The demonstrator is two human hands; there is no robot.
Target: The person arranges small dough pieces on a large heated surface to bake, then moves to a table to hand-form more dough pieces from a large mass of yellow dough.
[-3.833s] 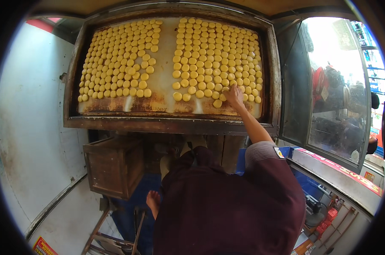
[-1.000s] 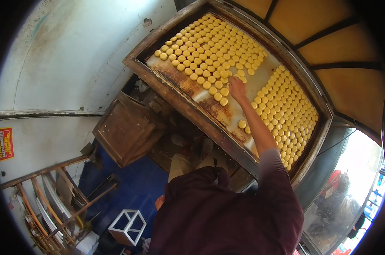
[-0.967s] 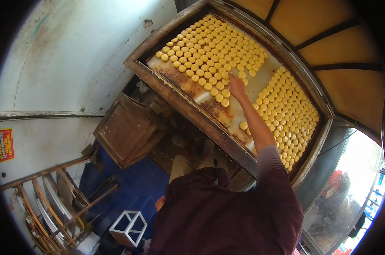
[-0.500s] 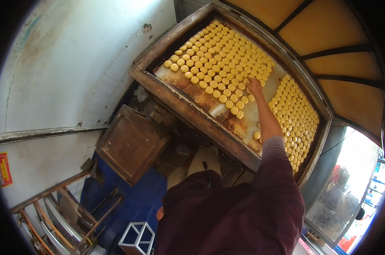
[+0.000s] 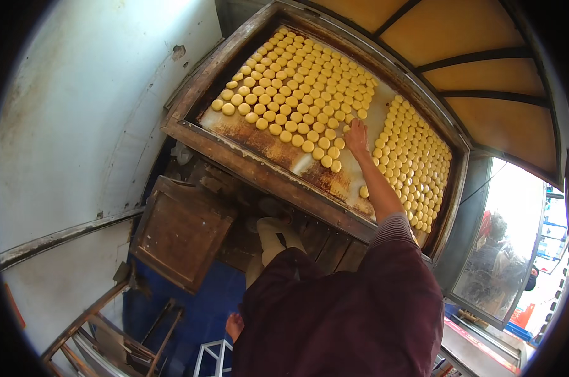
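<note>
**Right hand (image 5: 358, 139) at the inner edge of a block of flattened, smooth yellow rounds (image 5: 299, 94)**

The right hand's fingers lie close together, bent down toward the shallow grey metal tray (image 5: 376, 116) with its scorched brown near edge; their undersides are hidden, so I cannot tell whether they pinch anything. One plump yellow round (image 5: 346, 129) sits just left of the fingertips, and a second yellow round (image 5: 362, 114) just beyond them.

The block spreads left of the fingers and beyond them; another block of glossy yellow rounds (image 5: 416, 164) lies to their right, across a bare strip of tray. The layout looks far along: both blocks stand mostly in close rows. What seems left uneven is the ragged inner edge beside the fingers, and a stray yellow round (image 5: 364, 191) between them and the body, at the right block's near corner.

The worn brown wooden frame (image 5: 253, 169) surrounds the tray. The left hand (image 5: 234, 325), loosely curled, hangs well apart, left of those fingers and toward the body; its grip cannot be told. Farther left stand a brown wooden cabinet (image 5: 184, 232) and a pale, scuffed wall (image 5: 77, 125); well right of the fingers, a cloudy glass pane (image 5: 495, 264) in a grey frame.
</note>
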